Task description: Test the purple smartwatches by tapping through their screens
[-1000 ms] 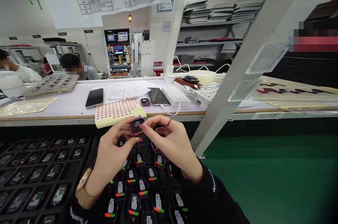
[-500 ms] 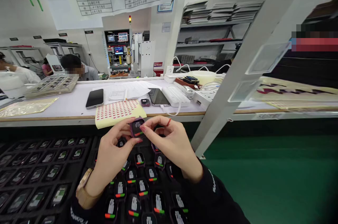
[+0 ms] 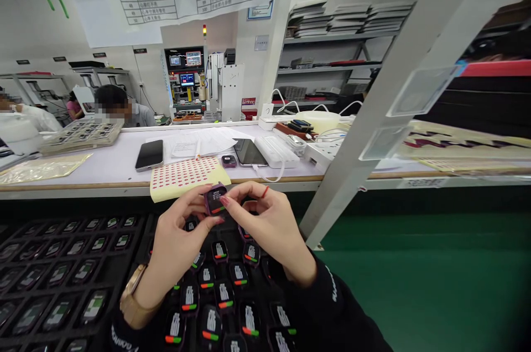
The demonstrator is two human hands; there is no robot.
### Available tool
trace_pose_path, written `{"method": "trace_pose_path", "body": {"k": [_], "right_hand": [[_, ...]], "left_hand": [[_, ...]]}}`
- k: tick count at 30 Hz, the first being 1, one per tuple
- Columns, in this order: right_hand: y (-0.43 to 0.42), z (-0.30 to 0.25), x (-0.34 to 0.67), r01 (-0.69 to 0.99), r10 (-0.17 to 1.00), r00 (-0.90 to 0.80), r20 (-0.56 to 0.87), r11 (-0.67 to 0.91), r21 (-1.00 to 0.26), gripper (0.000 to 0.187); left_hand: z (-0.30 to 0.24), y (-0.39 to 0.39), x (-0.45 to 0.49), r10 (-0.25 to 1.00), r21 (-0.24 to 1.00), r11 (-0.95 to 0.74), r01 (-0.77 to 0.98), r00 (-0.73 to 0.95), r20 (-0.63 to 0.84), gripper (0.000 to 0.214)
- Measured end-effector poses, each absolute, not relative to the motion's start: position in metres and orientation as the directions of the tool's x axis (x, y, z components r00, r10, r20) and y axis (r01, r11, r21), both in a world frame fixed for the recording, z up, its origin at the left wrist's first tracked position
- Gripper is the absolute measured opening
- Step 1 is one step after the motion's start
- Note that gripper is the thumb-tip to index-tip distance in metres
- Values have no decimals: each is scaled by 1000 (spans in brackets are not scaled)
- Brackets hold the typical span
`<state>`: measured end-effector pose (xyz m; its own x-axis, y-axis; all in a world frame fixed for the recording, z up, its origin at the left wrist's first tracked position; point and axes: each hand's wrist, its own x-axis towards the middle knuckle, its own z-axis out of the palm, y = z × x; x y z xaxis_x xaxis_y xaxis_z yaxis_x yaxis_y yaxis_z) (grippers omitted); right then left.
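Note:
A small purple watch body [image 3: 215,199] with a lit screen is held up between both hands over a black tray [image 3: 124,263]. My left hand [image 3: 176,241] pinches its left edge with thumb and fingers. My right hand [image 3: 265,224] grips its right side, the forefinger tip resting on the screen. Several more watch bodies [image 3: 226,296] with lit red and green bars lie in the tray's pockets under my wrists. A yellow sheet of red dot stickers [image 3: 185,175] hangs over the bench edge just behind the hands.
On the white bench [image 3: 108,166] lie two phones [image 3: 149,154], papers, another purple watch body [image 3: 228,160], a white power bank [image 3: 276,150] and cables. A slanted grey frame post [image 3: 373,108] stands right. Two people sit far left behind a tray stack [image 3: 81,135].

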<state>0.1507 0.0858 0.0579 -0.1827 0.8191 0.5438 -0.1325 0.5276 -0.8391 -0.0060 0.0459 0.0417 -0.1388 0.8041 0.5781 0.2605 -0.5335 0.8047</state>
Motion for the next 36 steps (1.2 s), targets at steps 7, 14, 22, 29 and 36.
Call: {"method": "trace_pose_path", "body": {"k": [7, 14, 22, 29, 36], "right_hand": [[86, 57, 150, -93, 823, -167, 543, 535, -840, 17], [87, 55, 149, -101, 822, -173, 542, 533, -840, 18], [87, 54, 147, -80, 815, -167, 555, 550, -832, 14], [87, 56, 147, -34, 796, -173, 579, 583, -812, 11], [98, 54, 158, -57, 817, -191, 544, 544, -837, 28]], "left_hand": [[43, 45, -6, 795, 792, -539, 285, -140, 591, 43], [42, 46, -5, 790, 786, -543, 296, -140, 598, 45], [41, 45, -6, 779, 769, -547, 331, -134, 612, 46], [42, 45, -6, 791, 775, -522, 356, -139, 596, 45], [43, 45, -7, 813, 800, -511, 314, -126, 569, 43]]}}
